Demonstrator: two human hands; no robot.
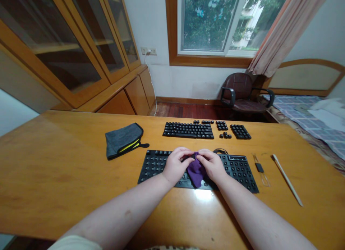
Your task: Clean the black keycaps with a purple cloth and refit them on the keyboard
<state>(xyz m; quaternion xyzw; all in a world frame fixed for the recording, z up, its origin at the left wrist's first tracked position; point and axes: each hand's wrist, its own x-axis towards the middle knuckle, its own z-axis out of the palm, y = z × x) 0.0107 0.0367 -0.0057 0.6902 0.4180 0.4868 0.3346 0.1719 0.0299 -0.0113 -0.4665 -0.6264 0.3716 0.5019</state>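
Observation:
A black keyboard base (pixel 153 167) with its keycaps off lies on the wooden desk (pixel 59 171) in front of me. Both hands rest over its middle. My left hand (pixel 175 165) and my right hand (pixel 212 165) are closed, pinching a purple cloth (pixel 196 172) between them. The cloth hangs down onto the keyboard's front edge. Beyond the keyboard, the removed black keycaps (pixel 188 130) are laid out in keyboard order, with smaller groups (pixel 239 131) to the right.
A grey pouch with yellow lining (pixel 122 142) lies left of the keyboard. Right of it are a wire keycap puller (pixel 260 168) and a thin pale stick (pixel 287 178). A brown armchair (pixel 242 93), wooden cabinets (pixel 81 63) and a bed (pixel 318 117) stand beyond the desk.

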